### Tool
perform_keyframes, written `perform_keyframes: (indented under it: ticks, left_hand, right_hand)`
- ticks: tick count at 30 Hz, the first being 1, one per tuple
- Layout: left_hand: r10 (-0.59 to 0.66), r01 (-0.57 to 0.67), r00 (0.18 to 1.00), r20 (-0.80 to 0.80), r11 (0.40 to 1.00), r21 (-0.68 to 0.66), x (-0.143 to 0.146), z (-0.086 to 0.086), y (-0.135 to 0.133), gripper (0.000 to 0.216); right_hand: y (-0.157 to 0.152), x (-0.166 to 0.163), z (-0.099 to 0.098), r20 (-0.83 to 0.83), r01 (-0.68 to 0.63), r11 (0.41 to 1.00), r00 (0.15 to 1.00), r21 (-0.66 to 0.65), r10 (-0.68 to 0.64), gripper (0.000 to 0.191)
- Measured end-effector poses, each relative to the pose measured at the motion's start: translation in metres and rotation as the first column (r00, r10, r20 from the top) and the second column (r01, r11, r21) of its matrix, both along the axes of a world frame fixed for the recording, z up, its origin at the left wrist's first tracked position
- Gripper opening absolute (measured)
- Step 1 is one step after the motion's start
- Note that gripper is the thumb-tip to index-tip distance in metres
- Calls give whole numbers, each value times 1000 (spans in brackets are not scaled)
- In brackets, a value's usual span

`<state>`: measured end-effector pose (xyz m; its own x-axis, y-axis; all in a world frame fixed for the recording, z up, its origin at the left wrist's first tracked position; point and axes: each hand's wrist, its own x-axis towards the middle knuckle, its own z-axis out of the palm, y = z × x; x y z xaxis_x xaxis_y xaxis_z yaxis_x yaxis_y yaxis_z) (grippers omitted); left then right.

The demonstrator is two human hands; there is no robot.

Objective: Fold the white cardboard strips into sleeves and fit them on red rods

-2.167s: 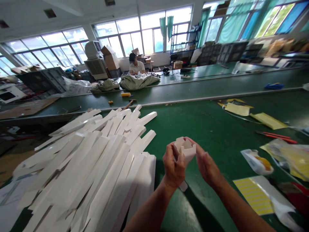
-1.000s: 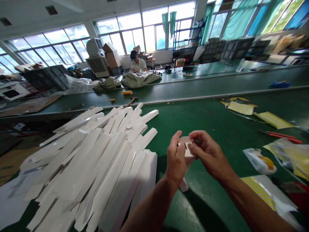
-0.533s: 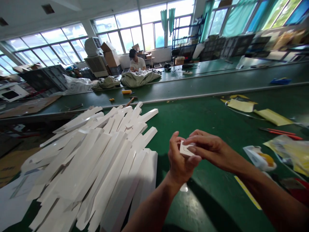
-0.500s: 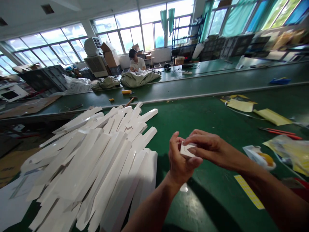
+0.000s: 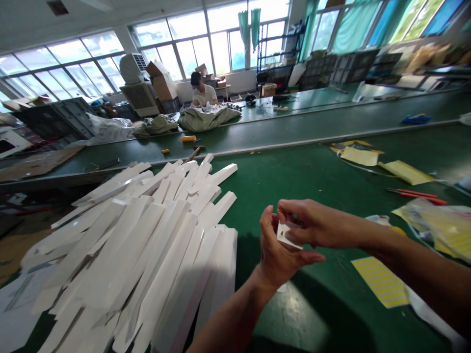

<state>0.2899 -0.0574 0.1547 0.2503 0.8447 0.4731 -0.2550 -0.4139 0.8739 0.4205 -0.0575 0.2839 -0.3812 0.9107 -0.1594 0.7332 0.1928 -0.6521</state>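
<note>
A small white box (image 5: 287, 234) is cradled in my left hand (image 5: 274, 250), whose fingers wrap its far side while the thumb sticks out to the right. My right hand (image 5: 307, 223) is bent over the top of the box, with its fingertips at the upper end, where a dark gap shows. Part of the box is hidden by the fingers. Below my hands a small white piece (image 5: 282, 288) lies on the green table. To the left spreads a large pile of flat white folded cartons (image 5: 147, 245).
A sheet of yellow stickers (image 5: 380, 282) lies under my right forearm. Red-handled tweezers-like tools (image 5: 423, 196), a yellowish plastic bag (image 5: 430, 220) and yellow papers (image 5: 406, 172) are at the right. A hammer (image 5: 193, 154) lies beyond the pile. Another person (image 5: 203, 93) sits across the tables.
My right fingers have curled over the top of the box, and a dark gap now shows there. My left thumb has stretched away to the right. More of the sticker sheet is visible.
</note>
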Motion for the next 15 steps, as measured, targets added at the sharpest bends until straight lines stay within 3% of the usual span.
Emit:
perform_keyframes:
  ticks: [5, 7, 11, 15]
  left_hand:
    - [69, -68, 994, -83, 998, 16, 4, -5, -3, 111]
    - [62, -61, 996, -62, 998, 18, 5, -6, -4, 108]
    - [14, -13, 999, -31, 1000, 20, 5, -3, -4, 108]
    - [44, -42, 997, -60, 998, 36, 3, -3, -4, 110]
  right_hand:
    - [-1, -3, 11, 195, -37, 998, 980, 55, 26, 4]
    - [-2, 0, 10, 122, -29, 1000, 992, -10, 30, 5]
    - [-3, 8, 3, -197, 16, 957, 977, -291, -76, 10]
    - [0, 6, -2, -86, 139, 972, 984, -187, -157, 16]
